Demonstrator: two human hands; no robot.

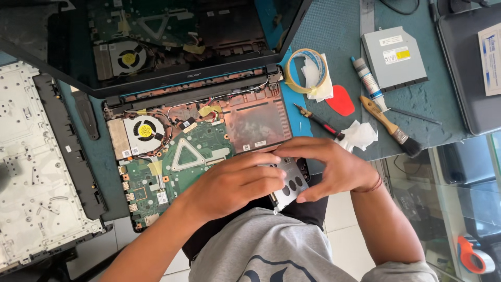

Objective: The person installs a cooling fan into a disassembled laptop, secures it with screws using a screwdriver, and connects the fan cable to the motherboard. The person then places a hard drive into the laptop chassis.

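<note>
A: Left hand (229, 183) and right hand (329, 167)?
B: Both closing on a silver drive caddy (288, 184), gripping it together over the near edge of the opened laptop (198, 136). Fingers covering most of the caddy.

A: Lying about on the worktop (334, 31)?
B: Screwdriver (319, 121), red pick (340, 100) and brush (390, 125) resting just right of the laptop. Tape roll (307, 70) and optical drive (392, 58) sitting farther back. Keyboard cover (36, 167) lying at far left.
</note>
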